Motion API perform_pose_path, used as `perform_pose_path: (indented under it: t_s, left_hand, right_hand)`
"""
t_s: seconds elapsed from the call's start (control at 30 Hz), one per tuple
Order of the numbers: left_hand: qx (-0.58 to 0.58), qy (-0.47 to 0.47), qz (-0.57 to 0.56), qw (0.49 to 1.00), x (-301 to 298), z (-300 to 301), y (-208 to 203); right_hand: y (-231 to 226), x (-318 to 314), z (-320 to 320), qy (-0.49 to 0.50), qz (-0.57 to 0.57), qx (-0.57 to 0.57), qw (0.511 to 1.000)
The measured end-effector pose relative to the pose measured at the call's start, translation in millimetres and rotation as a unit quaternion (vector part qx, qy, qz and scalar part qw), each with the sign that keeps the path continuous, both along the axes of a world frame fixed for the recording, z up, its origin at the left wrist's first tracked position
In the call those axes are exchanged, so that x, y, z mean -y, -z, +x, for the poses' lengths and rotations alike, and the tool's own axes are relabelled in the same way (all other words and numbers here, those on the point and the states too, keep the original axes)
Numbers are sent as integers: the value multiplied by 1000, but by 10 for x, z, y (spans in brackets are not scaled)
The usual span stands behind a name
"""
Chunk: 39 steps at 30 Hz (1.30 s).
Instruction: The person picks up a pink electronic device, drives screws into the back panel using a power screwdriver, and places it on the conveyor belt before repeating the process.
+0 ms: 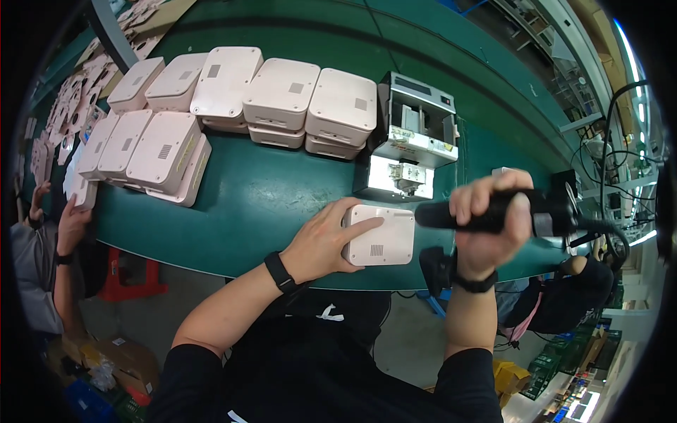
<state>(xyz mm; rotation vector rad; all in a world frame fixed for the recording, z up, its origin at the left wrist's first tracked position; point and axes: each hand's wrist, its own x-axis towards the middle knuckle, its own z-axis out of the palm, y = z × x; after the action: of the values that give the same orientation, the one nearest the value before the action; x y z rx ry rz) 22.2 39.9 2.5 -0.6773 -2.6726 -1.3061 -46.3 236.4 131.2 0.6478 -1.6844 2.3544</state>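
Observation:
My left hand (326,240) grips the left side of a pale pinkish-white plastic housing (395,243), index finger laid across its top. The housing lies flat at the table's near edge, with a vent grille and corner holes facing up. My right hand (491,222) is closed round a black corded electric screwdriver (441,216), held just right of the housing and above the table. Its tip cannot be made out, and the hand is slightly blurred. Beyond the housing stands a screw feeder (423,99) with a metal front block (402,178).
Stacked pale housings (282,84) stand in rows at the far left and middle of the green table (261,190). At the left, a co-worker's hands (70,222) hold another housing. A black object (436,269) sits below the screwdriver. A red stool (134,275) is under the table.

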Motion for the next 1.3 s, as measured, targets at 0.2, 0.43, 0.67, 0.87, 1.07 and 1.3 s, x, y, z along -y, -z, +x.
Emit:
perform_pose_path:
  t_s: [0.2, 0.43, 0.67, 0.87, 1.07, 1.3]
  left_hand:
    - [8, 8, 34, 999, 7, -9, -2]
    - [-10, 0, 56, 998, 8, 6, 47]
    - [-21, -12, 67, 997, 57, 32, 21]
    - [-14, -10, 50, 999, 70, 22, 70]
    - [-8, -7, 70, 997, 82, 30, 133]
    - [-5, -22, 89, 996, 81, 35, 2]
  right_hand:
    - [-195, 183, 623, -67, 41, 44, 996]
    - [-224, 354, 794, -52, 78, 103, 990]
    - [-188, 512, 827, -41, 121, 111, 986]
    - [-114, 560, 802, -49, 131, 75, 987]
    - [-55, 619, 797, -59, 146, 61, 986]
    - [-234, 480, 795, -21, 92, 6, 996]
